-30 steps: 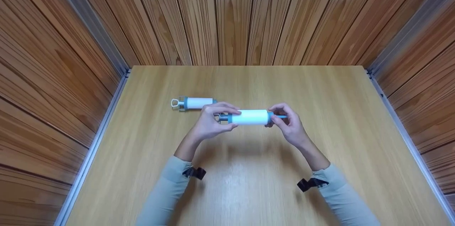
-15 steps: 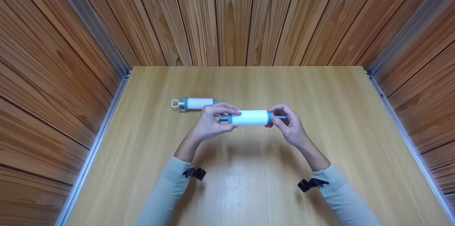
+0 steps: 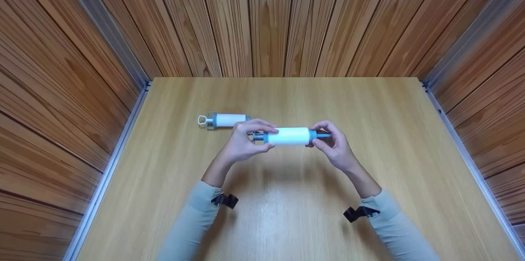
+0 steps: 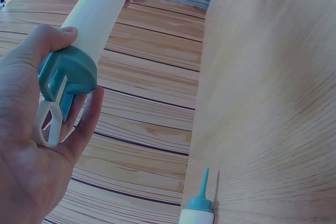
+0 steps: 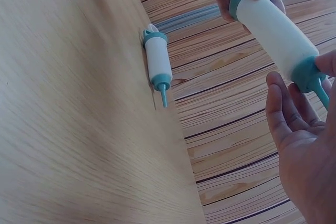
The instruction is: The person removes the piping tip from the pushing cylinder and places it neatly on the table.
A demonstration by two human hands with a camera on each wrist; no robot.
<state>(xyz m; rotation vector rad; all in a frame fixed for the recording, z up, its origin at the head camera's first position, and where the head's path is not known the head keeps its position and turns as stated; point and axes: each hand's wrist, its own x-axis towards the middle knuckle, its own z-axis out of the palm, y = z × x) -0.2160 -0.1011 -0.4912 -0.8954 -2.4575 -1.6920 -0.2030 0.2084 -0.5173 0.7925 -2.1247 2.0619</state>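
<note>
We find the left hand (image 3: 241, 146) pinching the tube (image 3: 289, 136) by its collar (image 4: 79, 69), the right hand (image 3: 338, 152) its nozzle cap (image 5: 303, 73). We advise steady alignment.

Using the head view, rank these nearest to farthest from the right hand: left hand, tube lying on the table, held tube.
1. Held tube: touching; right hand holds its nozzle end.
2. Left hand: at that tube's opposite end.
3. Lying tube: on the table, beyond the left hand.
</note>
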